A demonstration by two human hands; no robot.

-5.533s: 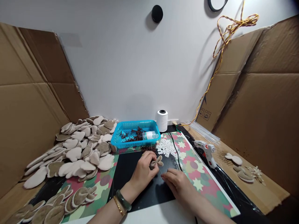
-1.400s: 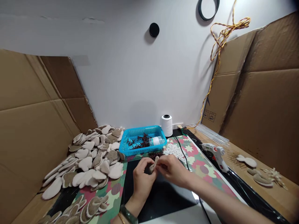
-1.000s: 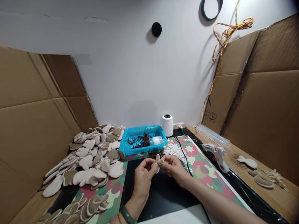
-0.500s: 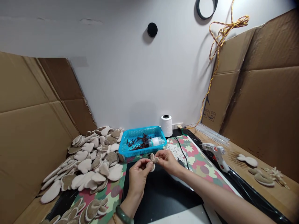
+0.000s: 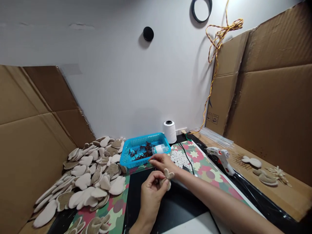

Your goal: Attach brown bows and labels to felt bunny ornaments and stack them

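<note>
My left hand (image 5: 153,191) pinches a small beige fabric cutout with two ear-like lobes (image 5: 169,175) above the black board (image 5: 138,185). Thumb and fingers cover its lower part. Just beyond it, my right hand (image 5: 162,162) is at the front edge of the blue plastic basket (image 5: 125,160), apart from the cutout. The fingertips of that hand are drawn together, and whatever they may hold is too small to make out. Inside the basket lie dark red-brown twig-like pieces (image 5: 143,151) and a clear container with a white label (image 5: 159,149).
Left of the board is a heap of beige and white fabric cutouts (image 5: 83,181). Small white pieces (image 5: 180,159) lie right of the basket, near a thread cone (image 5: 170,132). A glue gun (image 5: 223,159) stands at right. Cardboard panels (image 5: 273,97) flank both sides.
My right hand has let go of the cutout and moved left to the basket's front edge. My left hand, still holding the cutout, has shifted right and lower. The view has turned slightly right.
</note>
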